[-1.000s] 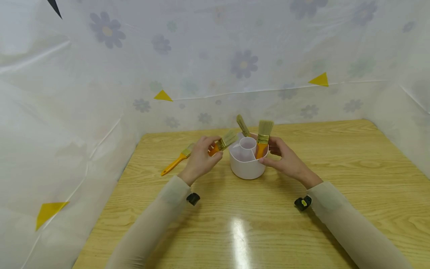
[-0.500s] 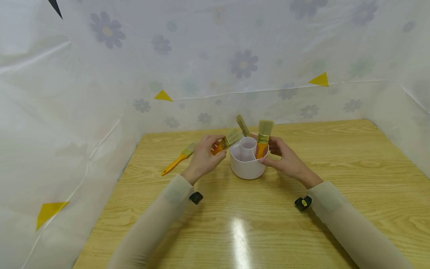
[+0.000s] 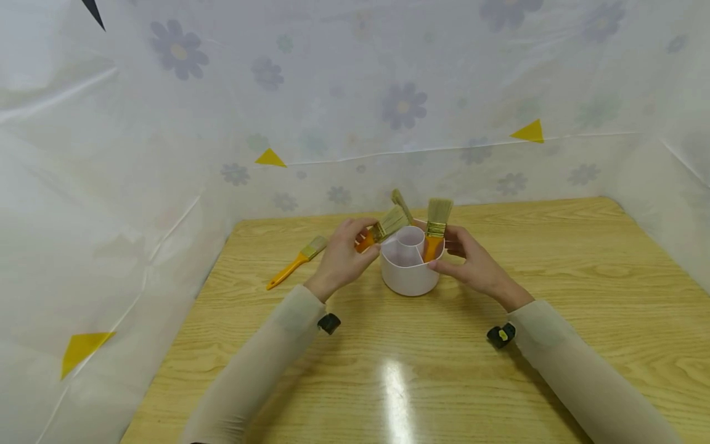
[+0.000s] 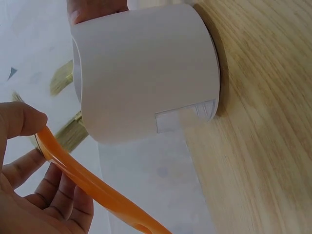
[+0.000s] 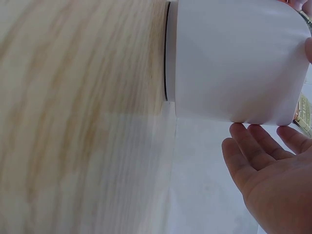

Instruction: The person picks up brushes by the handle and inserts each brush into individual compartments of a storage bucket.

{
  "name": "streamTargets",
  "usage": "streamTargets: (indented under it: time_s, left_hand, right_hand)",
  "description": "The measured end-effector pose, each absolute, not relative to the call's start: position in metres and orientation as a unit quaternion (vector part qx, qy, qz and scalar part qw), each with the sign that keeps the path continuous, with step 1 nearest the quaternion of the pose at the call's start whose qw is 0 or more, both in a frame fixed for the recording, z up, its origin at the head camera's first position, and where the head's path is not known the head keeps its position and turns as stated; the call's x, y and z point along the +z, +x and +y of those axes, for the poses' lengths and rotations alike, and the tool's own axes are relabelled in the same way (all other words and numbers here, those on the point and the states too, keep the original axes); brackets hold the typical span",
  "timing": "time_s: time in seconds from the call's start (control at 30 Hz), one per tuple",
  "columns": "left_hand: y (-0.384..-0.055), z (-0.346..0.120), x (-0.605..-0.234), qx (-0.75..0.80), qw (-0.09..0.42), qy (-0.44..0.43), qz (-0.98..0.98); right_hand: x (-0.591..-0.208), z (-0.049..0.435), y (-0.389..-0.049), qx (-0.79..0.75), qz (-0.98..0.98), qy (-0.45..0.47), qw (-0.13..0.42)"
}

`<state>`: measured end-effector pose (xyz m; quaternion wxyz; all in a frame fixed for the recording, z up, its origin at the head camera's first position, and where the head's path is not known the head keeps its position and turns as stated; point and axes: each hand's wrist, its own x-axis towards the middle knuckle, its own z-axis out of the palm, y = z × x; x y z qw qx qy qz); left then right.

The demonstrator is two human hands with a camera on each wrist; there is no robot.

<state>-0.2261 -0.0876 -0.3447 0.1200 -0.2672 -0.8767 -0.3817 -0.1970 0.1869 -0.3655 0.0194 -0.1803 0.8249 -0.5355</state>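
Observation:
My left hand [image 3: 345, 254] pinches a paintbrush [image 3: 392, 222] near its metal band, with the pale bristles tilted up over the left rim of a white compartment holder [image 3: 409, 281]. In the left wrist view the orange handle [image 4: 92, 185] slants down beside the holder, outside its wall. My right hand [image 3: 471, 265] holds the holder's right side, thumb at the front rim and fingertips against the outer wall. A second paintbrush [image 3: 436, 229] stands bristles up in the right compartment. Another brush [image 3: 402, 206] leans at the back of the holder.
One more paintbrush [image 3: 294, 265] with an orange handle lies on the wooden table [image 3: 444, 382], left of my left hand. White flowered sheeting [image 3: 333, 111] rises behind the table and along its sides.
My left hand has moved right and slightly up with its paintbrush, bringing the bristles over the holder's rim. The right hand and the holder stay in place.

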Motion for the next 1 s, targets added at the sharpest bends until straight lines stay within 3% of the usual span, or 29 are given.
streamTargets:
  time_s: [1.0]
  left_hand:
    - [-0.229,-0.067,-0.331,-0.396,0.132,-0.29,-0.861]
  right_hand:
    - [-0.367,0.187,-0.198,-0.539,0.821,-0.185,0.019]
